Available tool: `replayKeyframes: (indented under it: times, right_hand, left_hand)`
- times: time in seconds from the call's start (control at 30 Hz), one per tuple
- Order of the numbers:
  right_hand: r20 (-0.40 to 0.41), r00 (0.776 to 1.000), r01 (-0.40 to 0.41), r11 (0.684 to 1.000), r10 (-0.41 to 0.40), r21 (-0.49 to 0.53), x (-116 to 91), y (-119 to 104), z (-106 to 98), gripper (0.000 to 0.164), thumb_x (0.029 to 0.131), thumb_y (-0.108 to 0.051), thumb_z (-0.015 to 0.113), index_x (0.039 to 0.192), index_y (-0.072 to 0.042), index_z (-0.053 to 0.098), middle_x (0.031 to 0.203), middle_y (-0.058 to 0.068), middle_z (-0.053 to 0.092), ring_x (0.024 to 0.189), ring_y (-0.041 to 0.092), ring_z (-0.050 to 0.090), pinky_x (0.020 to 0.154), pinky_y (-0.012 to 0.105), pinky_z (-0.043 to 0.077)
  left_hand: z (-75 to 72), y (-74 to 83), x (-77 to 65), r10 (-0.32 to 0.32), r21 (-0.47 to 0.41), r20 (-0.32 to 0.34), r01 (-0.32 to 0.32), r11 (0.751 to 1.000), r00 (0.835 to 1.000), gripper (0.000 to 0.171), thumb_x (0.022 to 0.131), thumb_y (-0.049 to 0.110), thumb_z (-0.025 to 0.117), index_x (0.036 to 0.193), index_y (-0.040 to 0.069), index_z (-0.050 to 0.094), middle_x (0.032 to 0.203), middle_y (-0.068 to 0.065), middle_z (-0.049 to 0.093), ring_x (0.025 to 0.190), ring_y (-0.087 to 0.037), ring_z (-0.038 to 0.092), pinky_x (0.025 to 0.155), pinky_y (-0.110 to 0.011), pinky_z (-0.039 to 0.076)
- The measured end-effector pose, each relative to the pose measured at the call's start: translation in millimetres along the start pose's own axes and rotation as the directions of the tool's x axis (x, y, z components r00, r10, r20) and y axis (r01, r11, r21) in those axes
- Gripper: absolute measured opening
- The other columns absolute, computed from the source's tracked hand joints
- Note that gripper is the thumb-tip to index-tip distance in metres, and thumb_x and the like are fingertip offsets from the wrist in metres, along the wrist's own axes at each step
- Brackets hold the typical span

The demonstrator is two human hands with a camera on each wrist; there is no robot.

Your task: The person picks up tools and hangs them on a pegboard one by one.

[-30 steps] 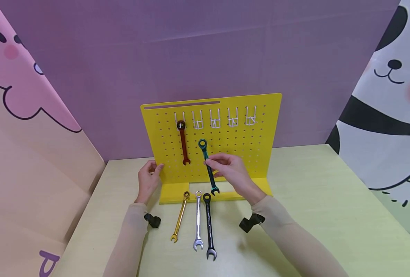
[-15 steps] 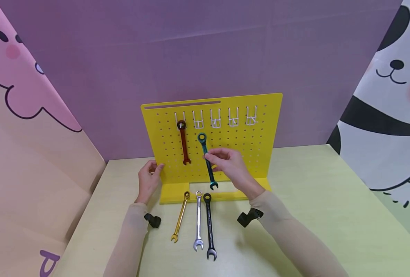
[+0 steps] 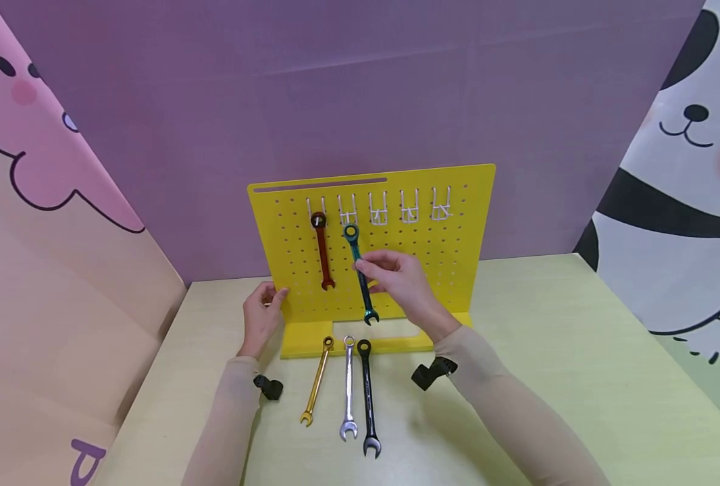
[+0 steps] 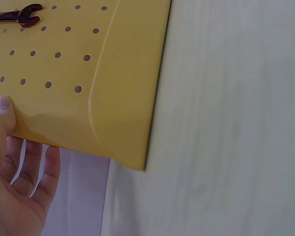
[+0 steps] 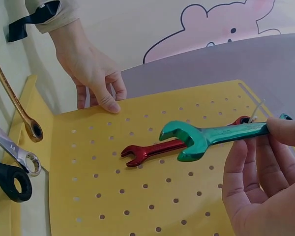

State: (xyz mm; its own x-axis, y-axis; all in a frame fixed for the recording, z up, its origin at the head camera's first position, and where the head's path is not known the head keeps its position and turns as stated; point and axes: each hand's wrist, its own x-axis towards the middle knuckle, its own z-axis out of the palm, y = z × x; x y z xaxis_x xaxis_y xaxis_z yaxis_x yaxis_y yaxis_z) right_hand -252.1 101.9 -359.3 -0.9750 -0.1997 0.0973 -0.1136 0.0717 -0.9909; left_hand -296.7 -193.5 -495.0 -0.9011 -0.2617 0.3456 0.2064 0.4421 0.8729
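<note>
My right hand pinches a green combination wrench by its shaft, ring end up and open end down. The ring overlaps the lower end of the second white hook in the head view. On the first hook, at the left of the yellow pegboard, hangs a red wrench. My left hand grips the pegboard's left edge, thumb on the front and fingers behind, as the left wrist view shows. In the right wrist view, the green wrench's open jaw is close to the camera, over the red wrench.
On the table, in front of the pegboard's base, lie a gold wrench, a silver wrench and a black wrench. Three more white hooks line the upper right of the board. A purple backdrop stands behind.
My right hand has moved up and slightly left with the green wrench, bringing its ring to the second hook's height. The left hand has stayed on the board's edge.
</note>
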Motion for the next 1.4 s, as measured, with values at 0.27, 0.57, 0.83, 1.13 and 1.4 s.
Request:
replayKeyframes:
  times: [0.27, 0.57, 0.83, 1.13, 1.4]
  right_hand:
    - [0.004, 1.0, 0.021, 1.0, -0.021, 0.004, 4, -4, -1, 0.029, 0.105, -0.023, 0.07, 0.127, -0.003, 0.071, 0.124, 0.011, 0.075, 0.104, 0.018, 0.068, 0.084, 0.031, 0.062]
    - [0.008, 1.0, 0.017, 1.0, -0.017, 0.009, 12, -6, -1, 0.031, 0.105, -0.024, 0.071, 0.128, -0.003, 0.071, 0.124, 0.011, 0.075, 0.105, 0.019, 0.068, 0.085, 0.033, 0.062]
    - [0.003, 1.0, 0.024, 1.0, -0.024, 0.02, 18, -5, 0, 0.031, 0.104, -0.024, 0.072, 0.127, -0.003, 0.071, 0.119, 0.007, 0.075, 0.103, 0.018, 0.067, 0.085, 0.032, 0.062]
    - [-0.009, 1.0, 0.018, 1.0, -0.018, 0.015, 23, -3, 2, 0.03, 0.104, -0.024, 0.071, 0.127, -0.004, 0.072, 0.123, 0.008, 0.076, 0.103, 0.017, 0.068, 0.09, 0.038, 0.062]
    - [-0.023, 1.0, 0.007, 1.0, -0.006, 0.026, 27, 0, 2, 0.03, 0.104, -0.025, 0.072, 0.126, -0.004, 0.073, 0.118, 0.005, 0.077, 0.098, 0.016, 0.067, 0.085, 0.032, 0.061]
  left_hand:
    - [0.3, -0.1, 0.7, -0.004, 0.001, 0.001, 0.004, 1.0, 1.0, 0.024, 0.102, 0.026, 0.073, 0.107, 0.003, 0.069, 0.095, -0.015, 0.064, 0.095, -0.029, 0.062, 0.082, -0.03, 0.047]
    - [0.3, 1.0, -0.3, 0.013, -0.017, 0.008, -0.013, 1.0, 1.0, 0.024, 0.103, 0.025, 0.073, 0.107, 0.002, 0.068, 0.094, -0.015, 0.064, 0.095, -0.03, 0.061, 0.081, -0.026, 0.046]
    - [0.3, 1.3, -0.8, -0.009, -0.009, 0.007, 0.009, 1.0, 1.0, 0.024, 0.103, 0.026, 0.072, 0.109, 0.003, 0.069, 0.096, -0.014, 0.063, 0.095, -0.028, 0.06, 0.08, -0.026, 0.046]
    - [0.7, -0.7, -0.1, 0.005, 0.007, 0.002, -0.005, 1.0, 1.0, 0.024, 0.103, 0.026, 0.073, 0.107, 0.003, 0.069, 0.096, -0.015, 0.065, 0.095, -0.029, 0.063, 0.078, -0.024, 0.047]
    - [0.1, -1.6, -0.4, 0.015, 0.007, 0.003, -0.015, 1.0, 1.0, 0.025, 0.103, 0.026, 0.073, 0.108, 0.002, 0.069, 0.096, -0.017, 0.066, 0.095, -0.031, 0.064, 0.077, -0.023, 0.047]
